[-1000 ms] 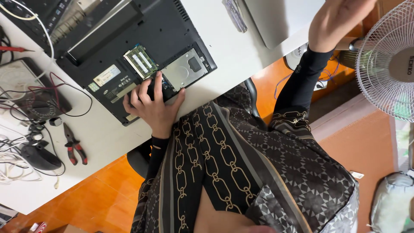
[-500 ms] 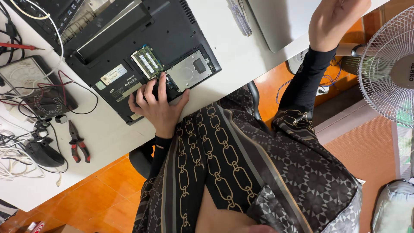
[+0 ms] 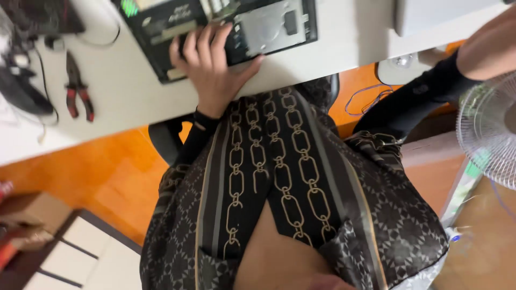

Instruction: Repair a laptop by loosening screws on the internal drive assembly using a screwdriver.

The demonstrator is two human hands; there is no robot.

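Note:
A black laptop [image 3: 161, 32] lies bottom-up on the white table [image 3: 123, 107], its cover off. A silver drive [image 3: 269, 24] and a green memory strip [image 3: 129, 7] are exposed. My left hand [image 3: 212, 64] rests flat on the laptop's near edge beside the drive, fingers apart, holding nothing. My right forearm [image 3: 486, 48], in a black sleeve, reaches up to the right and the hand itself is past the frame edge. My patterned black shirt fills the lower view.
Red-handled pliers [image 3: 78, 91] and a black mouse [image 3: 19, 91] with cables lie left on the table. A white box [image 3: 441, 13] stands at the top right. A white fan [image 3: 492, 134] is at right, a cardboard box [image 3: 21, 215] on the orange floor.
The view has dropped and moved closer, so the laptop now sits at the top edge. My left hand stays on the laptop. My right hand has left the frame.

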